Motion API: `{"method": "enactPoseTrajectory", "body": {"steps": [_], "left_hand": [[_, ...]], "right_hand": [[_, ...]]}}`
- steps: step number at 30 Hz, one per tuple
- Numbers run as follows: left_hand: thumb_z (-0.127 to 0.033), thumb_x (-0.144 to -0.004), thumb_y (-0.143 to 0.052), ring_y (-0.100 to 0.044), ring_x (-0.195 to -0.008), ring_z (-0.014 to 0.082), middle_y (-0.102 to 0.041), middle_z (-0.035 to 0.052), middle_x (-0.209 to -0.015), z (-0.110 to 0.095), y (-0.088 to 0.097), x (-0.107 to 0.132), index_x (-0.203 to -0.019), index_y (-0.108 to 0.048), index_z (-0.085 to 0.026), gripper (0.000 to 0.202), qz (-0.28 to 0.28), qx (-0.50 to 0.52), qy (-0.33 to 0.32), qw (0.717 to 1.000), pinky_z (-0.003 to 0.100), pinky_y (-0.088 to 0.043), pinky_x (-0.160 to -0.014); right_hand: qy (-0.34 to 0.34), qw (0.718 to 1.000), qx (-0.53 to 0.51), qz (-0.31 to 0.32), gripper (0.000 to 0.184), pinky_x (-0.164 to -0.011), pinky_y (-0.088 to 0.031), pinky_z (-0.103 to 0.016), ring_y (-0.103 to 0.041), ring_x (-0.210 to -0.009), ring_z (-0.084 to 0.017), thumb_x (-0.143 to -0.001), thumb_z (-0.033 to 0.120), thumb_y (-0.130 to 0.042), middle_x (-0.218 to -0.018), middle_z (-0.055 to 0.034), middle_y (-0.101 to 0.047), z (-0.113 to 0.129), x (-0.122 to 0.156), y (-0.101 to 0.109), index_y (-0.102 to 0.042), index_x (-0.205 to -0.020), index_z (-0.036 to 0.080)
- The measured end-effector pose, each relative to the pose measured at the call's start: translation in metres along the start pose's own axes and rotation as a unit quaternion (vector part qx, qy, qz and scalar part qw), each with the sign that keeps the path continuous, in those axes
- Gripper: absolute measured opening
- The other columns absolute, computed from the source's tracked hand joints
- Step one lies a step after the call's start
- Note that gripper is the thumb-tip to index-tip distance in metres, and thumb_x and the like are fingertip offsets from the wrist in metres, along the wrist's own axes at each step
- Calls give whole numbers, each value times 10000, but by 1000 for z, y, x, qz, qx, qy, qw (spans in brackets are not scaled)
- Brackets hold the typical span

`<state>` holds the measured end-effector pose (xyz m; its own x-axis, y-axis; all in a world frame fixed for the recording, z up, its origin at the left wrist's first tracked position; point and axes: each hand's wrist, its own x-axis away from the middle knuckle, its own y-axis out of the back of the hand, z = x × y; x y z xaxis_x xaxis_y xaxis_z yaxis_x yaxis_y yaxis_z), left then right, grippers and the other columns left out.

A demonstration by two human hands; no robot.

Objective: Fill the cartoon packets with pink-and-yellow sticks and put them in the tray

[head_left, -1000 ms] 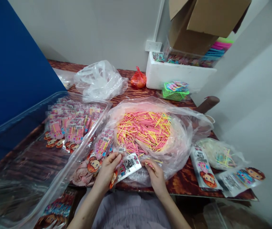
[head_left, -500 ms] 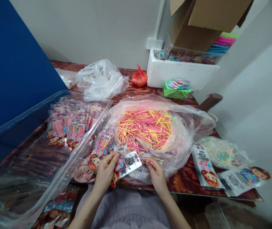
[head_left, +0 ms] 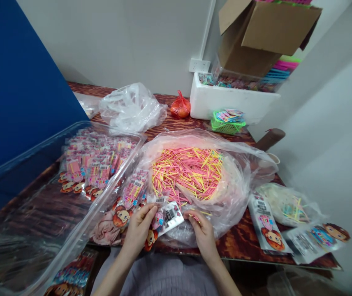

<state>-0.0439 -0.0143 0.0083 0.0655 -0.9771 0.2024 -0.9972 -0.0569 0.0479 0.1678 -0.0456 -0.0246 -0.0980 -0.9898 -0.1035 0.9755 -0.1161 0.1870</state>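
My left hand pinches a small printed packet with a cartoon face and barcode, at the table's near edge. My right hand is closed on a small bunch of pink and yellow sticks right beside the packet's open end. Just beyond both hands a big clear plastic bag holds a heap of loose pink and yellow sticks. Filled packets lie stacked left of my left hand.
A clear plastic bin at left holds several filled packets. Empty packets and a small bag of sticks lie at right. At the back stand a crumpled clear bag, red bag, green basket, white foam box and cardboard box.
The hands have drawn closer together, the packet now nearer my right hand's sticks. The view shifted slightly; the hands stay at the table's near edge.
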Motion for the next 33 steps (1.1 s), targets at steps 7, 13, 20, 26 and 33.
{"method": "enactPoseTrajectory", "body": {"steps": [7,13,20,26,33], "left_hand": [[-454,-741,-700,-608,-748,205,-706,21,-741,0,-1,3,-851,-780,-213,277,-10,10,6,1000,252,-458,-696],[-429,-723,-722,-617,-772,212,-721,23,-774,-3,0,6,-810,-778,-226,228,-6,24,-9,1000,256,-469,-720],[-440,-747,-696,-630,-810,220,-722,30,-792,-9,-2,9,-814,-774,-224,240,9,17,-15,1000,263,-471,-748],[-492,-725,-695,-603,-772,218,-701,28,-759,-9,-1,14,-795,-763,-202,306,21,17,-2,1000,262,-458,-722],[-490,-772,-664,-579,-780,205,-681,30,-776,-2,1,16,-799,-748,-192,310,41,11,-1,999,242,-436,-715]], "right_hand": [[-15,1000,3,-4,220,-806,-474,-287,-646,-870,-202,-940,335,-507,-874,-43,-694,-3,3,-3,-680,-906,203],[-48,999,-14,-13,239,-641,-480,-265,-604,-647,-165,-940,412,-472,-758,-5,-639,21,-23,14,-590,-934,203],[44,940,337,23,213,-635,-417,-260,-569,-691,-171,-956,252,-368,-749,-14,-583,40,-104,37,-475,-775,221],[60,863,492,100,142,-688,-411,-301,-627,-795,-233,-935,259,-484,-937,-118,-646,34,-119,17,-587,-946,163],[57,765,622,155,303,-686,-461,-313,-676,-848,-265,-980,372,-455,-996,-169,-657,49,-117,1,-616,-1022,119]]}}
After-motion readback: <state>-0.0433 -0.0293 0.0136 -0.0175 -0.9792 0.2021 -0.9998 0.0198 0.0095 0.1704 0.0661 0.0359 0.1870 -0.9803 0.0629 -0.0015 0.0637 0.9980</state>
